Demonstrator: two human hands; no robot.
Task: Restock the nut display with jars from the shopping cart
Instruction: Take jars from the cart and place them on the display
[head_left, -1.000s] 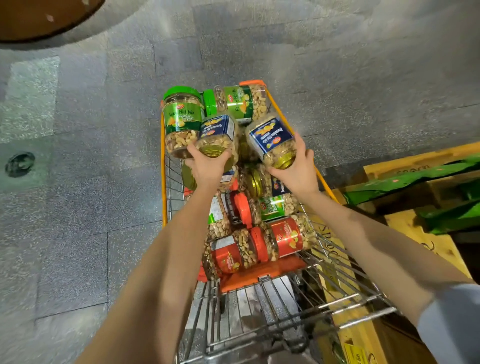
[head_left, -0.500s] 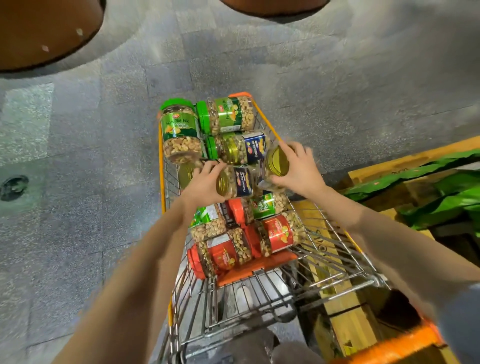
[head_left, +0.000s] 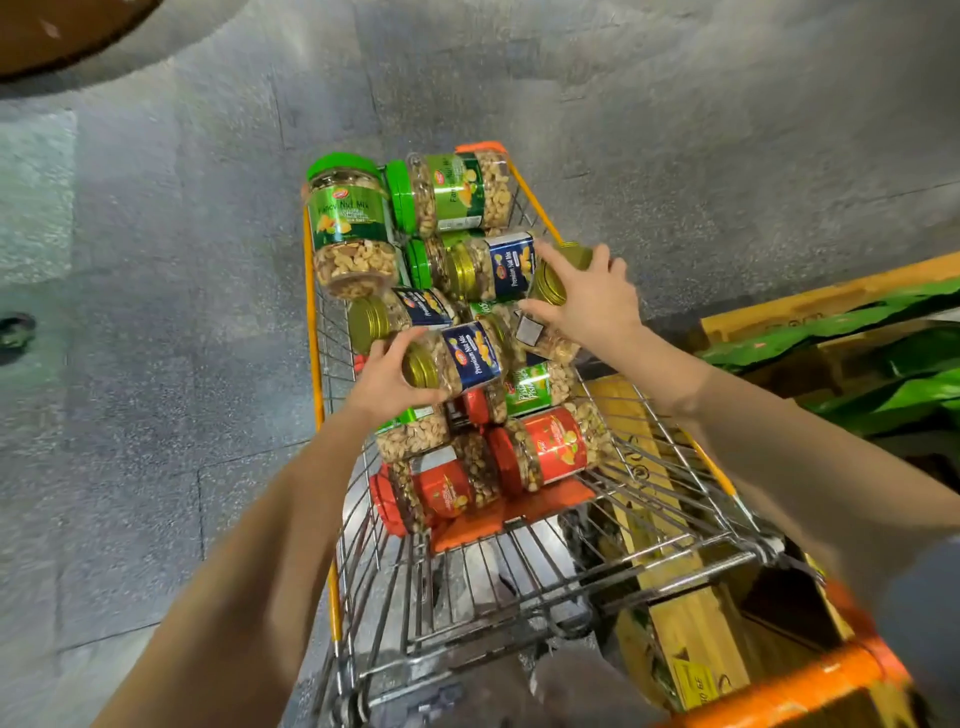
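Note:
A wire shopping cart (head_left: 519, 587) with orange trim holds several clear jars of nuts. My left hand (head_left: 387, 382) grips a blue-labelled jar with a gold lid (head_left: 457, 358) lying on its side in the middle of the pile. My right hand (head_left: 589, 304) grips another gold-lidded jar (head_left: 550, 317) at the cart's right side, tilted with the lid up. Green-lidded jars (head_left: 348, 223) sit at the far end. Red-lidded jars (head_left: 540, 449) lie nearest me.
Grey tiled floor (head_left: 156, 364) surrounds the cart on the left and ahead. A yellow wooden pallet or crate with green leaves (head_left: 857, 353) stands right of the cart. A brown round base (head_left: 57, 31) shows at the top left. The cart's orange handle (head_left: 800, 691) is at the bottom right.
A second ago both hands held blue-labelled jars raised above the pile. Both jars have come down into the cart and now rest among the others, my hands still on them.

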